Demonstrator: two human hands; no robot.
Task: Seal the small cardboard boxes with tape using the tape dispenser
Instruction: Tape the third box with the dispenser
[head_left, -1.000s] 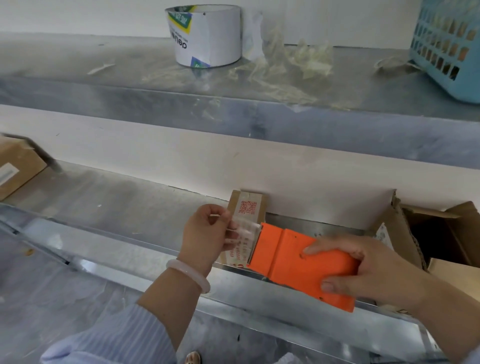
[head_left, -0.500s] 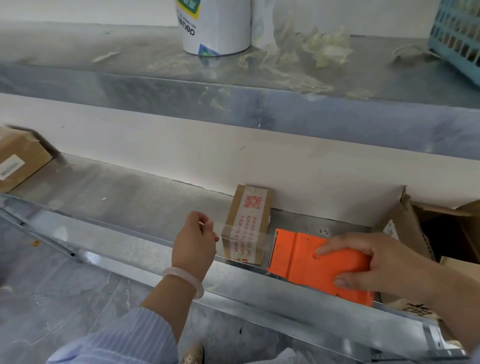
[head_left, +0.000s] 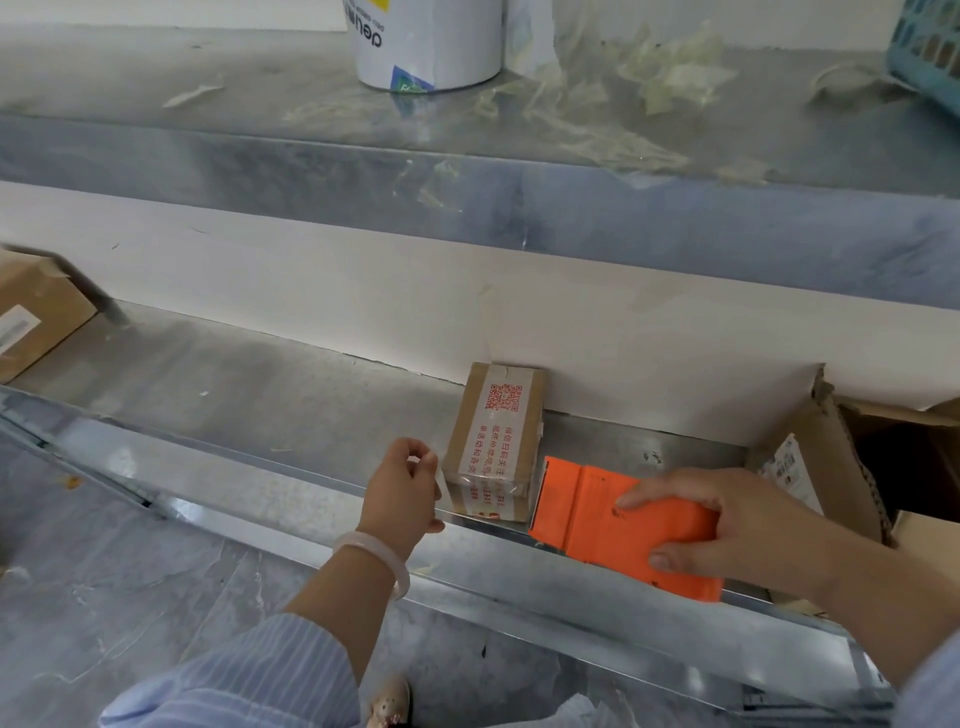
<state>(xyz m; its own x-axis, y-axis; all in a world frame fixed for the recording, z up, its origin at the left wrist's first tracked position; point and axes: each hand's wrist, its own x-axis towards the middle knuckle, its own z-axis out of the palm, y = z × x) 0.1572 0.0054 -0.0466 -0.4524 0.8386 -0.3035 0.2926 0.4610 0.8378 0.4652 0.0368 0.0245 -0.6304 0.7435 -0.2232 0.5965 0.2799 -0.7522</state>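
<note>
Small cardboard box (head_left: 493, 441): brown, rectangular, on the lower shelf (head_left: 234, 395) against the white wall. Glossy red-printed tape wraps its top and near end. Left hand (head_left: 400, 488) pinches a clear tape end (head_left: 441, 480) at the box's near left corner. Right hand (head_left: 727, 525) grips the tape dispenser (head_left: 613, 525), flat orange plastic, just right of the box; its blade is hard to make out. Both shelves are dull galvanised metal. Upper shelf (head_left: 467, 171) holds a white tape roll (head_left: 431, 47), cut off at the top, and crumpled film scraps (head_left: 649, 88).
</note>
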